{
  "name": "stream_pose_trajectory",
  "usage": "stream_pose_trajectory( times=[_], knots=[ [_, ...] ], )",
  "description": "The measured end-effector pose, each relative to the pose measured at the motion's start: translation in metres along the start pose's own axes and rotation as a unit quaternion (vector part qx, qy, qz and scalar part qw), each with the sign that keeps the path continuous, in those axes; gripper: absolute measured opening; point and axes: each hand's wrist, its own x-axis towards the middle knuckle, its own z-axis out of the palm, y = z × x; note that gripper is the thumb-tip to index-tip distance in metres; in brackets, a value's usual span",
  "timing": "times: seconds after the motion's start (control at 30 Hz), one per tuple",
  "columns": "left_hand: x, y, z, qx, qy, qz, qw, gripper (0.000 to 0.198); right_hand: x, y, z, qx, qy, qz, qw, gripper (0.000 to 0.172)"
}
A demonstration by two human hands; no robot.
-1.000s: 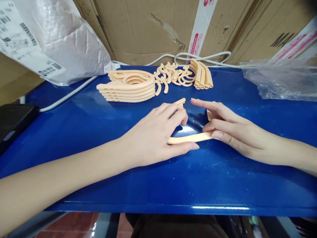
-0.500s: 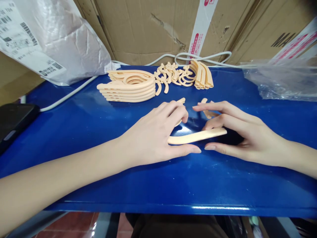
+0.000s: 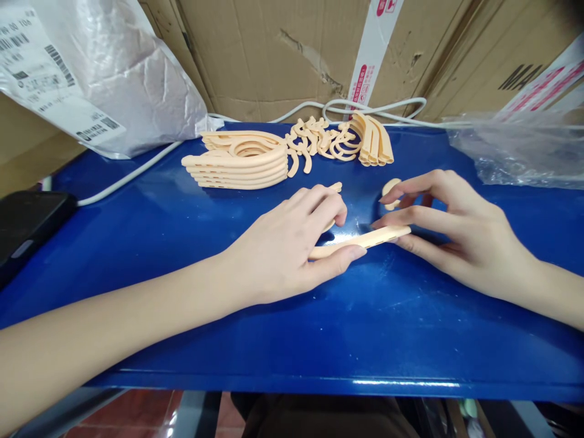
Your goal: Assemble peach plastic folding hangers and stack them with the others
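Observation:
My left hand (image 3: 287, 246) is closed around one end of a long beige plastic hanger arm (image 3: 381, 236), its thumb laid along the near side. Another beige piece (image 3: 336, 187) pokes out past its knuckles, mostly hidden by the fingers. At the hanger arm's free end, my right hand (image 3: 451, 222) pinches with thumb and a finger. The right forefinger curls against a small curved beige piece (image 3: 391, 193), partly covered by the fingers; whether it is gripped I cannot tell. Both hands are low over the blue table (image 3: 319, 340).
Behind my hands lie a stack of beige hanger bodies (image 3: 237, 167), a heap of small hooks (image 3: 314, 137) and several stacked hanger arms (image 3: 376, 143). A white cable (image 3: 128, 179), silver parcel (image 3: 137, 79), black phone (image 3: 34, 228), clear plastic bag (image 3: 520, 149) and cardboard boxes (image 3: 260, 55) surround them.
My right thumb and a finger have closed on the free end of the hanger arm, which has tilted up and turned slightly. The left thumb now presses its side. The small curved piece has shifted.

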Motion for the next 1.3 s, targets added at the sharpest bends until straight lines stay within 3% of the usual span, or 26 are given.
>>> stream_pose_trajectory(
  times=[0.17,0.33,0.67,1.3],
  knots=[
    [0.0008,0.0011,0.0015,0.024,-0.002,-0.016,1.000,0.039,0.0001,0.0006,0.0014,0.122,-0.032,-0.018,0.992,0.006],
    [0.0018,0.0013,0.0018,0.048,0.003,-0.012,0.999,0.050,-0.0001,-0.0022,0.0002,0.207,-0.048,-0.001,0.977,0.012],
    [0.0018,0.0028,0.0008,0.139,0.017,-0.033,0.990,0.066,0.0007,-0.0002,0.0016,0.265,-0.046,0.115,0.956,0.017],
    [0.0007,0.0010,0.0049,0.175,0.051,-0.031,0.983,0.086,0.0034,-0.0006,-0.0020,0.299,-0.110,0.100,0.943,0.011]
  ],
)
